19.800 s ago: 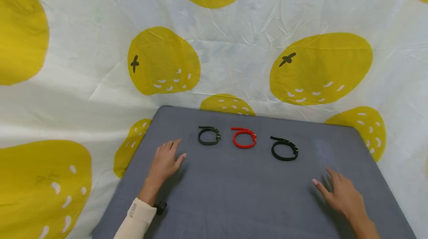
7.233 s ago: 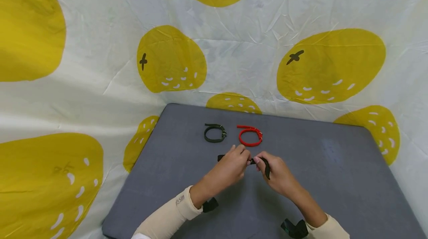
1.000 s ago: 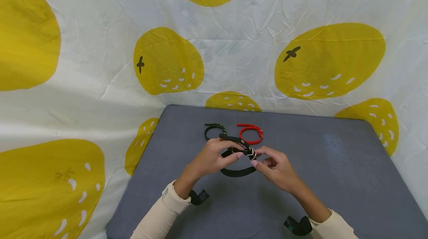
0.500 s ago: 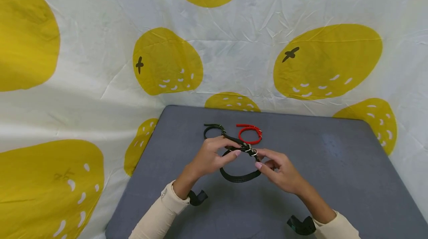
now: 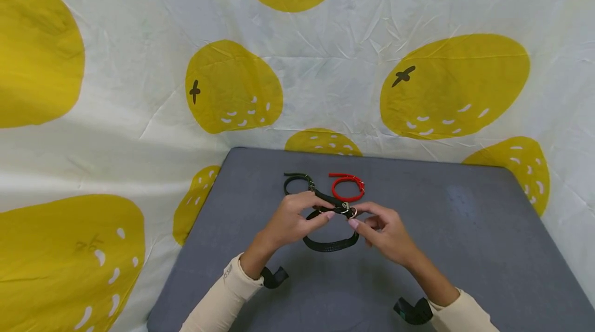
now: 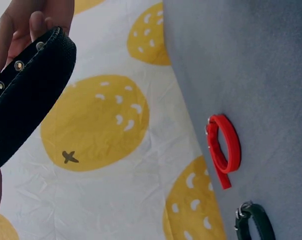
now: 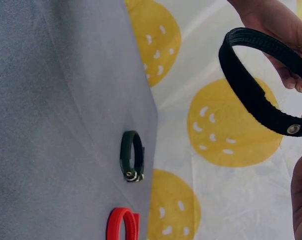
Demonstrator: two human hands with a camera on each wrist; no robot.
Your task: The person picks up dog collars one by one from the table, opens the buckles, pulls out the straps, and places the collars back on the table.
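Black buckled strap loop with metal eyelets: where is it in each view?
Head: the black buckled strap loop is right of centre, below the middle.
Left wrist: black loop upper left, cut by the left edge.
Right wrist: black loop upper right, cut by the right edge.
Shared landmark: the red buckled strap loop on the grey table.

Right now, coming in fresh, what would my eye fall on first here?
Probably the big yellow blobs printed on the white cloth behind the table. Next, the bright red collar lying near the table's far edge, beside a green one. Then the black collar, held up between the left hand and right hand.
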